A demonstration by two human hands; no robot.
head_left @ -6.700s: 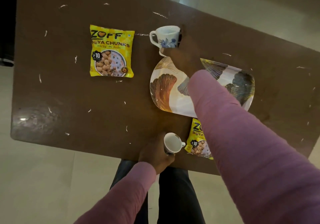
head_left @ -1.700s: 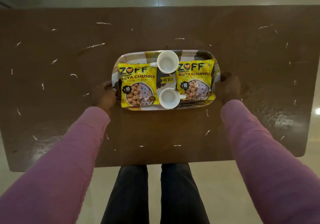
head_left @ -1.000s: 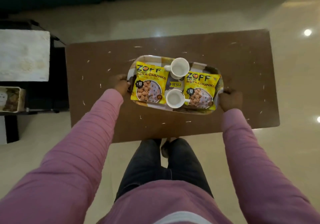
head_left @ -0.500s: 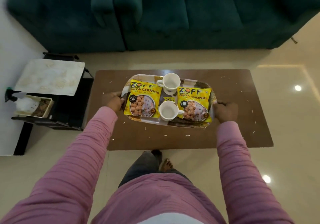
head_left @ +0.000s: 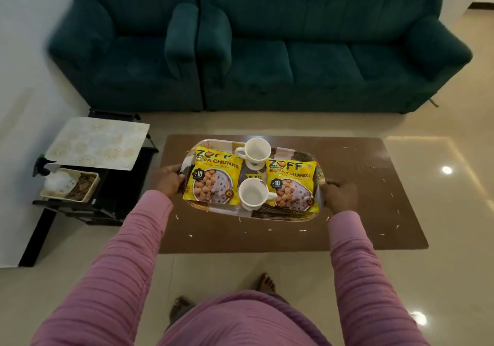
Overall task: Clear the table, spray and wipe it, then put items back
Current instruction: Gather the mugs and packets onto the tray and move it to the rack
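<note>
The left hand (head_left: 167,181) and the right hand (head_left: 339,194) are gripping the two short ends of the tray (head_left: 267,215), with fingers curled round its rim. They are holding it above the brown table (head_left: 369,198). Two yellow packets (head_left: 213,180) and two white cups (head_left: 252,194) are lying on it.

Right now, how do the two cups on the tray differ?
The far cup has its handle pointing left; the near cup has its pointing right. The far cup shows a blue print on its side; the near cup shows none. Both are white, upright, empty, on the tray.
</note>
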